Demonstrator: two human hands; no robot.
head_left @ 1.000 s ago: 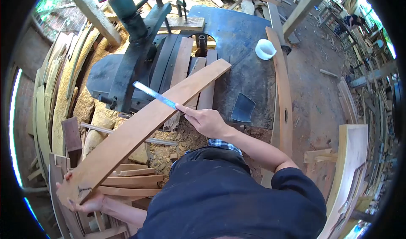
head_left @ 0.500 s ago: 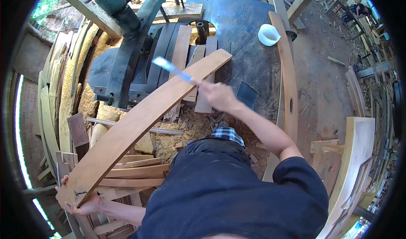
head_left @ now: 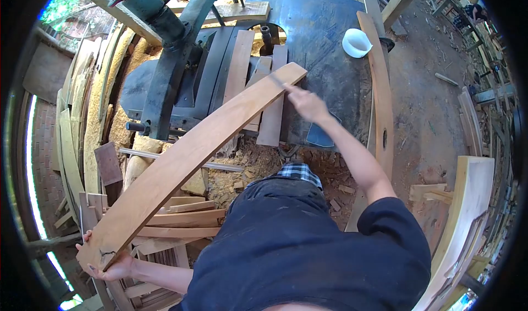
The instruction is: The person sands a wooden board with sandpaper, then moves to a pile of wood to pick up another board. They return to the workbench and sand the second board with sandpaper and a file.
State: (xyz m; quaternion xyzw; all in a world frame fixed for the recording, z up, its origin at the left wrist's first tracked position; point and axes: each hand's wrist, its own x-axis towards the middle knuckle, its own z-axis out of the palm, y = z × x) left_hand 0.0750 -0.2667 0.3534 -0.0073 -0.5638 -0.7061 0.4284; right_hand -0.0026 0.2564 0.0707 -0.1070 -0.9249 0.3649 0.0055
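Observation:
A long, slightly curved wooden board [head_left: 190,151] runs from lower left to upper centre. My left hand [head_left: 113,266] grips its near end, fingers wrapped round the edge beside a dark crack. My right hand [head_left: 308,105] is closed on a narrow flat tool [head_left: 276,81], whose thin grey length overlaps the board's far end. What kind of tool it is I cannot tell. Beneath that end, shorter wooden strips [head_left: 273,113] lie across the dark metal machine table [head_left: 324,14]. A dark blue flat piece [head_left: 320,134] is on the table just below my right hand.
A white plastic cup [head_left: 356,43] stands at the table's right side, beside a long wooden plank [head_left: 379,91]. Machine posts and a heavy arm [head_left: 179,63] rise at upper left. Cut boards [head_left: 184,218] are piled below left. A person [head_left: 474,13] is far off at upper right.
My right hand has moved slightly right and up, drawing the flat tool towards the board's far end; its bright blade now looks grey and thin. My left hand keeps its hold.

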